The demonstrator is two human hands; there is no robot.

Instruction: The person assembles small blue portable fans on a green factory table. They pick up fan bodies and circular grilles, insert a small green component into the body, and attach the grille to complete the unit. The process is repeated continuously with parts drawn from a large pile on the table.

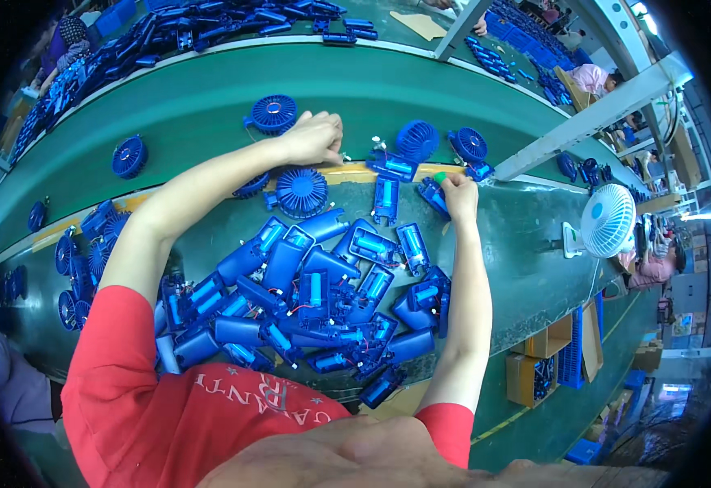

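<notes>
My left hand (315, 138) is over the belt's near edge, fingers curled inward. A small pale piece shows by its fingertips; what they hold is hidden. My right hand (460, 197) is pinched at the upper end of a blue handle housing (432, 195), with a small green piece (440, 176) at the fingertips. Between the hands stands a round blue fan head (417, 141), beside an open blue housing (393, 167) with white connectors. Another open housing (386, 200) lies just below. Left of these, a fan head (302, 192) rests below my left wrist.
Many blue handle housings (315, 293) with light-blue cells are heaped before me. A green conveyor belt (201, 98) runs beyond the wooden strip, carrying fan heads (273, 114). A white fan (608, 221) and a metal post (583, 122) stand at right. Cardboard boxes (526, 378) sit below.
</notes>
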